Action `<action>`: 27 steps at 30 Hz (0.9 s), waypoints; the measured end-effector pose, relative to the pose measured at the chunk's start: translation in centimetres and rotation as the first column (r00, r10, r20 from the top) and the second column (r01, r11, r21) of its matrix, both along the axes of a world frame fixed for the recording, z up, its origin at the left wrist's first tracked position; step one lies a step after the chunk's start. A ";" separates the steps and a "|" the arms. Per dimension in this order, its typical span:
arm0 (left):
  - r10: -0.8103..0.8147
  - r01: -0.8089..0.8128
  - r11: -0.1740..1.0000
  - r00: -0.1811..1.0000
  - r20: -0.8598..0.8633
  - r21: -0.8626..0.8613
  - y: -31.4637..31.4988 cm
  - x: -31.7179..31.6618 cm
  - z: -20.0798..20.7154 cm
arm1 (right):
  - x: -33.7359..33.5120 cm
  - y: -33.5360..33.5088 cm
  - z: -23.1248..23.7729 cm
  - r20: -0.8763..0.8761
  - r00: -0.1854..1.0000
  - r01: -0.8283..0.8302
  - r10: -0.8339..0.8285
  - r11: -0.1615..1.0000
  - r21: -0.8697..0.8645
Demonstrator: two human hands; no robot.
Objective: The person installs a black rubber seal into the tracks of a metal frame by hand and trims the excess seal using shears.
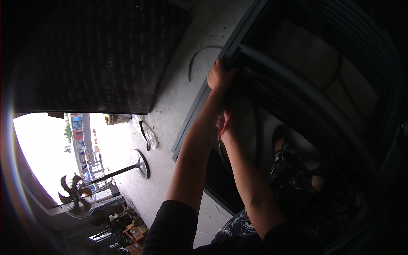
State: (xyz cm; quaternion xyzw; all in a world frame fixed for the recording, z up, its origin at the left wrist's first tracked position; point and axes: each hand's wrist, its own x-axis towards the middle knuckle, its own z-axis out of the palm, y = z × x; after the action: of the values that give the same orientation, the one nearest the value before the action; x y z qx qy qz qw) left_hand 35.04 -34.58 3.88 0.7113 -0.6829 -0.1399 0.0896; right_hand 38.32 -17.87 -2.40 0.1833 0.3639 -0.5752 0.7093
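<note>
Dark sleeves (pixel 174 225) at 6 o'clock, my left hand (pixel 221 77) gripping grey frame (pixel 238 35) toward 12, right hand (pixel 230 126) fisted around red item (pixel 225 123).

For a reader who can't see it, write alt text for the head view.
A person's left hand rests on the edge of a large dark grey frame, while the right hand, just below it in the picture, holds a slim red item. To the left, a standing fan is set on the pale floor near a bright opening.
</note>
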 end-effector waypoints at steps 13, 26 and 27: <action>0.007 0.021 0.980 0.990 0.141 -0.196 0.4 -1.0 -1.0 | -2.2 -0.1 1.8 -0.030 1.000 -0.009 0.007 0.997 -0.082; 0.042 -0.021 0.996 0.972 0.230 -0.092 -0.6 -2.1 -0.3 | 0.2 -3.6 -0.9 0.132 0.963 0.240 -0.235 0.971 -0.024; 0.021 0.009 0.989 0.979 0.201 -0.146 -0.5 -1.7 -0.6 | -0.2 -3.5 -0.2 0.105 0.973 0.201 -0.204 0.979 0.041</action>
State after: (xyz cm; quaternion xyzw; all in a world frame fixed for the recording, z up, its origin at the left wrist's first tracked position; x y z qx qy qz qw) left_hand 33.36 -35.03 3.30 0.7155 -0.6947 -0.0164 0.0721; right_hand 38.09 -21.38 -2.61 0.2610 0.3131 -0.6281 0.6629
